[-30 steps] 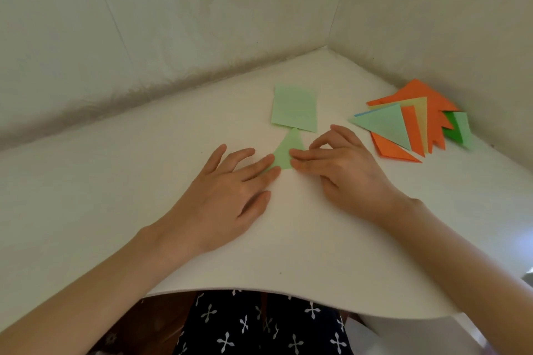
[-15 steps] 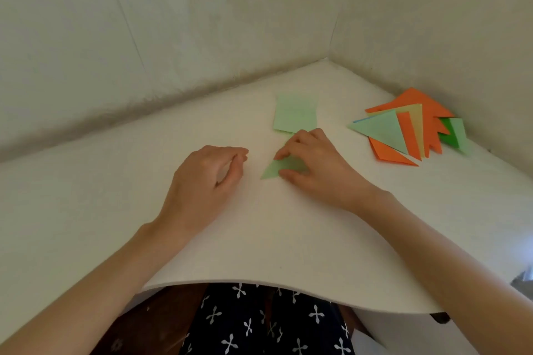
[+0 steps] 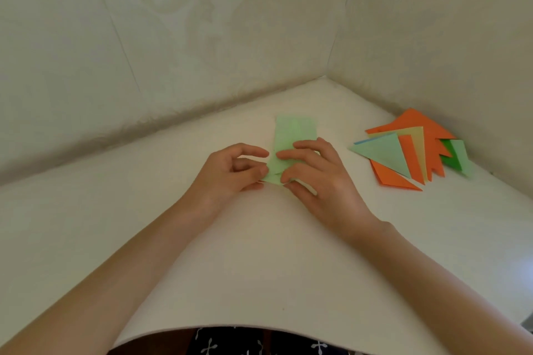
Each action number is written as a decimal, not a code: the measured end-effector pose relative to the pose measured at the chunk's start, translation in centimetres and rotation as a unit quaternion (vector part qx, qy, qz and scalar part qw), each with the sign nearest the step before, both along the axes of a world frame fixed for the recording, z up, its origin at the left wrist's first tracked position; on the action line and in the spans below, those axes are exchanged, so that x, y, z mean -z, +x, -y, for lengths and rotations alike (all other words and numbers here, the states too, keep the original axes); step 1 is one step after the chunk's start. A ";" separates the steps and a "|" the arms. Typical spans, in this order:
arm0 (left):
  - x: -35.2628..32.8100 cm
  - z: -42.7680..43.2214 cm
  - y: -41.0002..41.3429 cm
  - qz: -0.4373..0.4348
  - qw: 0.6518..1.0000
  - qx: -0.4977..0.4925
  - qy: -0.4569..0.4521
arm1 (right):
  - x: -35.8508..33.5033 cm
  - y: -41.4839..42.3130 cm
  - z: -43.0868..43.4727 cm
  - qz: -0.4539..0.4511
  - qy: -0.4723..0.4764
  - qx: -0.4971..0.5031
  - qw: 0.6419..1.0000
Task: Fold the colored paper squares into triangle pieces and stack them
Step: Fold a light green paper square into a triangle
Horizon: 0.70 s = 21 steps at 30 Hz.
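While both of my hands are on it, the light green piece (image 3: 273,173) is sitting roughly mid-table, close to me and well apart from the finished stuff. My left hand (image 3: 230,171) has its fingers curled in and is pinching the piece's left edge, thumb underneath and fingertips on top. My right hand (image 3: 320,179) is doing the same from the other side: fingers bent over the top of the paper, thumb tucked against the near edge, so it's gripped between both hands. Can't honestly tell if the piece is flat on the table (image 3: 259,253) or lifted a bit, my fingers cover most of it

Just behind it lies a light green sheet (image 3: 297,127), a flat unfolded rectangle. From this angle the piece overlaps its near end, and I can't tell if they're touching

Off to my right, near where the two walls (image 3: 202,37) meet, is the pile of folded triangles (image 3: 383,153): mostly orange, with a light green one on top, a yellowish one, a sliver of blue edge, and a darker green one at the far side. It's fanned out loosely, more a spread than a neat stack

Bottom of the view, dark fabric (image 3: 230,344) with little white crosses peeks out under the table edge
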<state>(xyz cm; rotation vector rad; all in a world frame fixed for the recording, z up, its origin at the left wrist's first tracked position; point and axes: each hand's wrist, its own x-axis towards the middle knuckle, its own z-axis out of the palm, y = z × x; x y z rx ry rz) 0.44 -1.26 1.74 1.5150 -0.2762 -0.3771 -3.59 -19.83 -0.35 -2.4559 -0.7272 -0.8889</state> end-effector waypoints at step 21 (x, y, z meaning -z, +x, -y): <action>-0.2 -0.3 -0.3 -0.030 0.997 0.016 -0.072 | -0.2 -0.6 -0.2 0.117 -0.061 -0.003 0.991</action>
